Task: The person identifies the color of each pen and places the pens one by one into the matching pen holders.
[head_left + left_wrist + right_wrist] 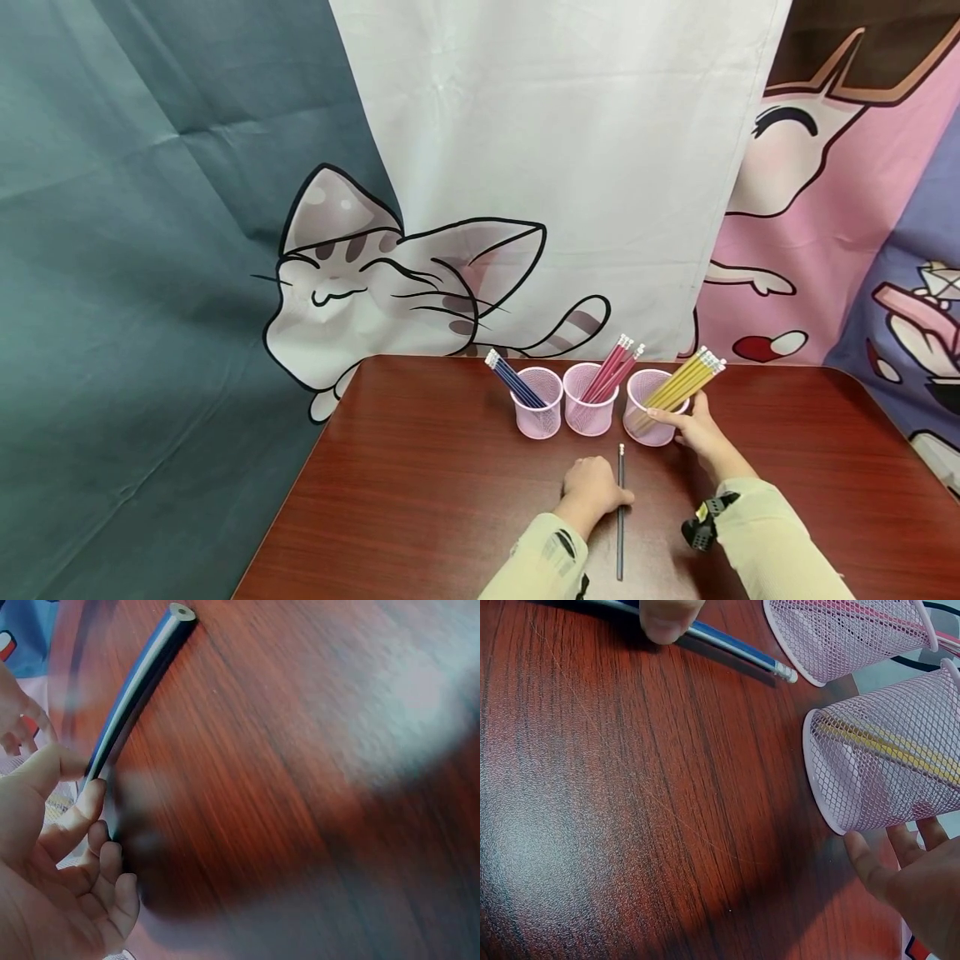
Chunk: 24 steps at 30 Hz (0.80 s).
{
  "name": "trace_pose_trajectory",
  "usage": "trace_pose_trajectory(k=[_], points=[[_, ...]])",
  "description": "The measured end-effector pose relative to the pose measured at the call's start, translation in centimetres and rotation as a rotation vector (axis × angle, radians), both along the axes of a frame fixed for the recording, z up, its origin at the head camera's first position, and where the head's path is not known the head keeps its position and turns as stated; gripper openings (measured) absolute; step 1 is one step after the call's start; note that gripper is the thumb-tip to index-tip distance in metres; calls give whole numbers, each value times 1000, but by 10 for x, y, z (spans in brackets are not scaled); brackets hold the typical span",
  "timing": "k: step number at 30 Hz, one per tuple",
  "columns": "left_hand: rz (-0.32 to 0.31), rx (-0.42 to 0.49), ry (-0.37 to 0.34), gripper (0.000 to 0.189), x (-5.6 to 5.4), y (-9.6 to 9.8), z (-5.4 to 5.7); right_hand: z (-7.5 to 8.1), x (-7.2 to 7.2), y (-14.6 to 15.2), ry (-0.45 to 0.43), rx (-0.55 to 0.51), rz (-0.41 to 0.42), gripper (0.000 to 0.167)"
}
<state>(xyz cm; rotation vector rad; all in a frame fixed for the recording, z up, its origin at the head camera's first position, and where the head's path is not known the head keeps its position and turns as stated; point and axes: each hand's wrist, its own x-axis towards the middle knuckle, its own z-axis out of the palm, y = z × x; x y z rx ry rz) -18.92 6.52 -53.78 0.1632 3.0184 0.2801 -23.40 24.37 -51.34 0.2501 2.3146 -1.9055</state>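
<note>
A dark blue pencil [620, 542] with a white eraser end lies lengthwise over the table in front of the cups. My left hand [592, 486] pinches it between thumb and index finger near its middle; the left wrist view shows the pencil's [139, 694] flat, unsharpened end pointing away from the fingers. At the right, my right hand [702, 433] grips a pink mesh pencil cup [649, 432] that holds several yellow pencils [682, 382]. Its thumb lies across the cup's front near the rim, and in the right wrist view its fingers [866, 862] reach around the cup's side.
Left of that cup stand two more pink mesh cups. The middle cup [588, 417] holds red pencils [613, 371], the left cup [538, 423] blue pencils [517, 381]. They stand near the back edge of the brown wooden table [420, 467], before a printed cloth [585, 150].
</note>
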Motion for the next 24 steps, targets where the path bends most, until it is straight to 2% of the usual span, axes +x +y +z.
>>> trace_pose_trajectory(k=[8,17,24], points=[[-20,17,24,39,-6,-8,5,-3,-2,2,15,21,23,81],[-59,166,50,31,-14,-14,25,-4,-2,1,16,3,32,80],[-53,246,94,30,-16,-18,40,-6,-3,2,26,-8,36,81]])
